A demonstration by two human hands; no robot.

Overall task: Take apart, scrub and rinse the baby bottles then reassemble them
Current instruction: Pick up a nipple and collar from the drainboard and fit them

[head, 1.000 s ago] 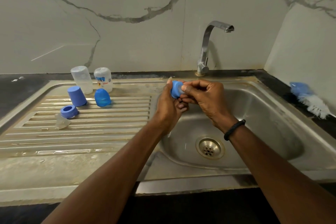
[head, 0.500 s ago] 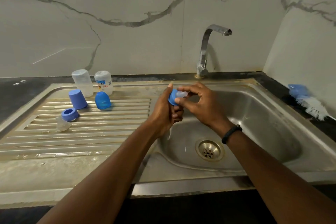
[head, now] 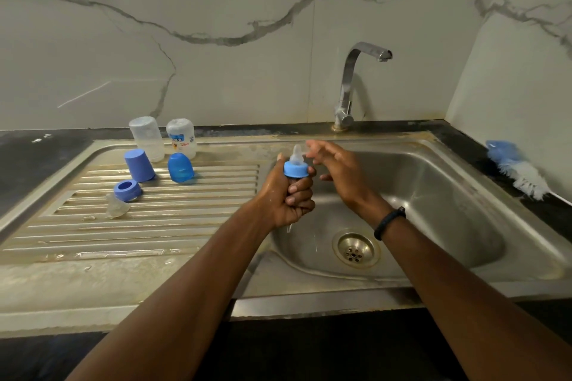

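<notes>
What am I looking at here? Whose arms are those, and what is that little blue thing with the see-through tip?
There is just one picture, taken by a camera worn on a person's head, so you see their own two arms reaching out over a kitchen sink. The left hand grips a blue ring with a clear teat poking up through it: the top of a baby bottle. The right hand is open beside it and holds nothing. On the ribbed draining board to the left stand two clear bottles upside down, two blue caps, another blue ring and a loose teat. A bottle brush lies on the counter at the right. The tap is not running.
</notes>
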